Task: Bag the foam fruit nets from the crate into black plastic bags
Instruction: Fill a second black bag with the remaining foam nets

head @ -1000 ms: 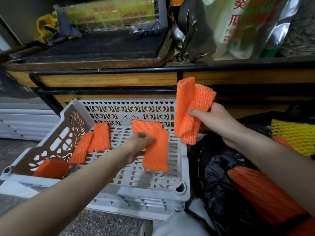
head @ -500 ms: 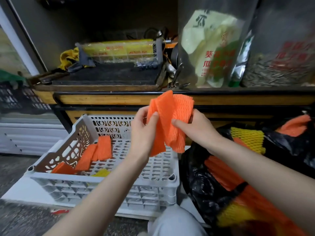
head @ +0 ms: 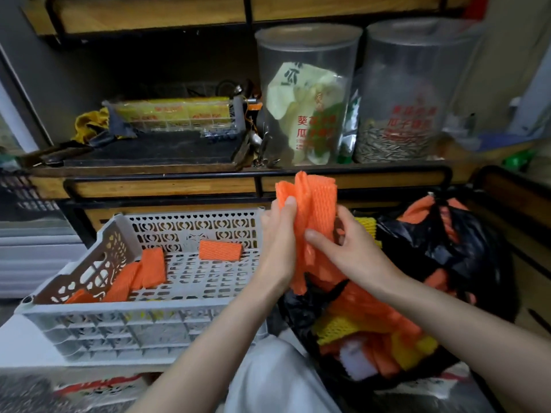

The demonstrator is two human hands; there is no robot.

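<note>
Both hands hold a bunch of orange foam nets above the gap between crate and bag. My left hand grips the bunch from the left, thumb over its top edge. My right hand grips it from the right, lower down. The white plastic crate at the left holds one orange net near its back wall and several orange nets at its left side. An open black plastic bag at the right is filled with orange and yellow nets.
A wooden shelf with a black metal frame runs behind the crate. On it stand two clear jars and a black tray. My knee in light trousers is at the bottom centre.
My left hand lifted a net out of the crate and brought it to the nets in my right hand. Both hands now hold the bunch together, nearer the bag. The camera tilted up.
</note>
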